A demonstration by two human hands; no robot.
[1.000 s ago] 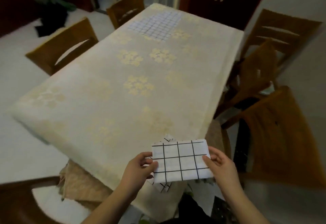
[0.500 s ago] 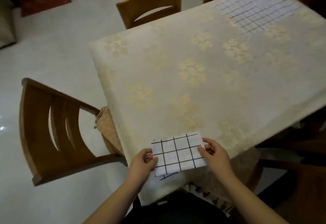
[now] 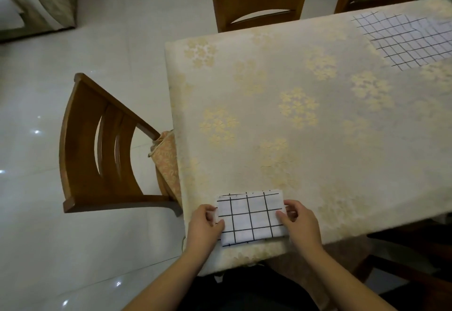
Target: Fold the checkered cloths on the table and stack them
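The left hand (image 3: 205,225) pinches the folded checkered cloth (image 3: 252,216) at its left edge, the right hand (image 3: 299,221) its right, each grip curled on fabric. Held above the bench (image 3: 269,115) edge a second ago, the cloth now lies on the near corner, likely starting the stack; the unfolded cloth (image 3: 406,39) waits far right
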